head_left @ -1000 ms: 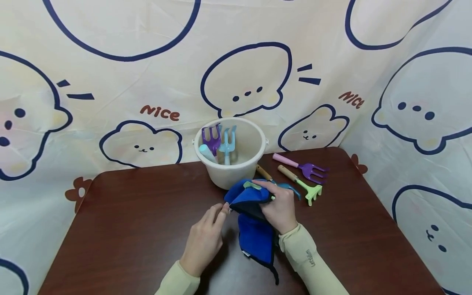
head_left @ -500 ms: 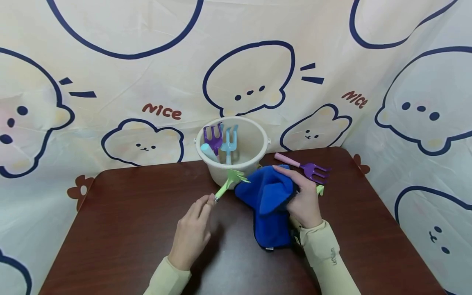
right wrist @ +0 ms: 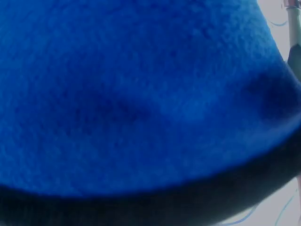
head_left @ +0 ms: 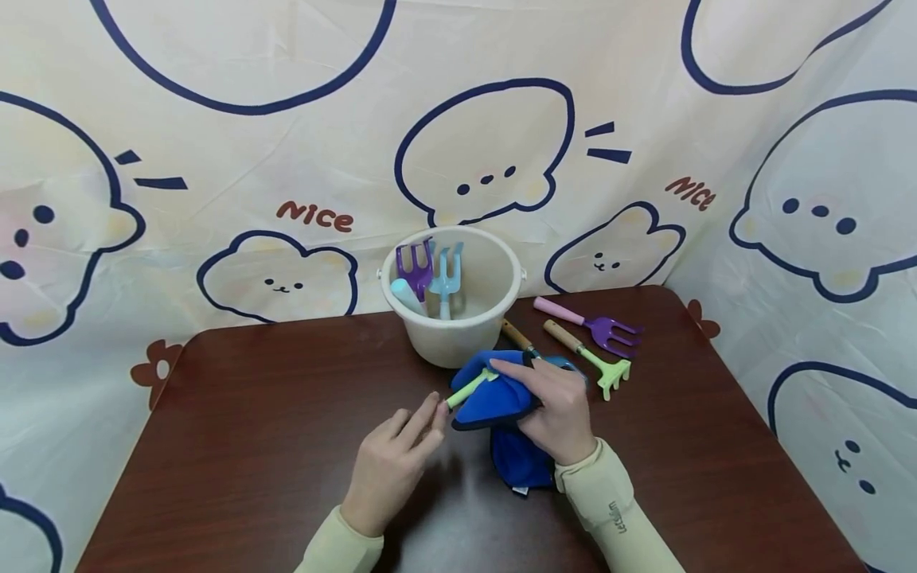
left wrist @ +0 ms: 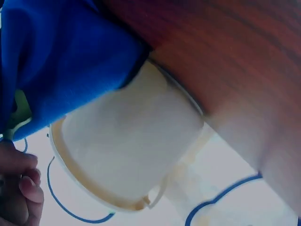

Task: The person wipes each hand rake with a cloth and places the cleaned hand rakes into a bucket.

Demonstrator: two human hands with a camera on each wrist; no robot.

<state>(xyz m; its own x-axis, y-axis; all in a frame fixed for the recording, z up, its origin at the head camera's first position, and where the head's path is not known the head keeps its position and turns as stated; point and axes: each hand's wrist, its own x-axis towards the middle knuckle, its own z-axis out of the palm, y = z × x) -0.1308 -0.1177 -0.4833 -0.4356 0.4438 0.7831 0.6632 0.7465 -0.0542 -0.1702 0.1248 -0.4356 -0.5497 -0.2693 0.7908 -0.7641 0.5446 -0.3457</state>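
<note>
My left hand (head_left: 392, 463) pinches the handle end of a small light-green hand rake (head_left: 467, 393), angled up and right. The rake's head lies against a blue cloth (head_left: 497, 404) with black edging, which my right hand (head_left: 556, 407) grips from the right side. Part of the cloth hangs below that hand, a white tag at its lower edge. In the left wrist view, the rake head (left wrist: 20, 113) overlaps the cloth (left wrist: 66, 61), close above my curled fingers. Blue fabric (right wrist: 141, 103) fills most of the right wrist view and hides the right fingers.
Behind the hands stands a white bucket (head_left: 444, 346) holding a purple fork (head_left: 415, 274), a light-blue fork (head_left: 446, 278) and a light-blue handle end. Right of it lie a purple fork (head_left: 605, 330), a green rake (head_left: 609, 371) and a wooden-handled blue tool (head_left: 517, 334) on the brown table (head_left: 258, 446).
At half a second ago the rake stood apart from the cloth, its head exposed before the bucket. Now the cloth has moved left and down onto the rake's head, as it was one second ago.
</note>
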